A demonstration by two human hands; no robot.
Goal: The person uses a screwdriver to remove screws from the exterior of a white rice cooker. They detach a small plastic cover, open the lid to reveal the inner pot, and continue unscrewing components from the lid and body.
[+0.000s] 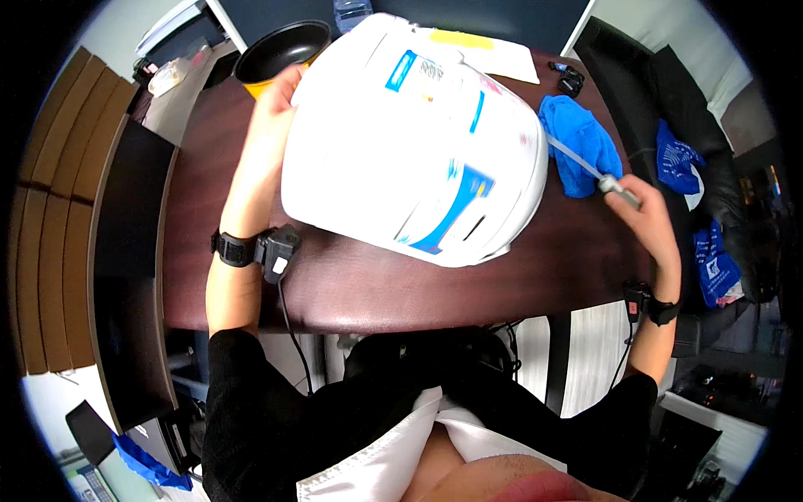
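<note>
A large white, rounded household appliance (376, 142), like a rice cooker, lies tilted over the table with blue labels and a printed code on its shell. My left hand (280, 96) presses against its left side, partly hidden behind the shell, with the fingers bent round the edge. On the right, my right hand (648, 213) is closed on the thick grey end of a long thin pale piece (577, 156); whether this is a tool's shaft or a cord, I cannot tell. Its other end meets the appliance's right edge. A crumpled blue cloth (585, 138) lies just behind it.
The dark red-brown table (368, 289) has a yellow pan (284, 54) with black inside at its far left. A white sheet (510, 60) and a small black device (570, 81) lie at the back. Black sofa (623, 84) stands right; cardboard boxes (58, 151) are stacked left. Cables hang from both wrists.
</note>
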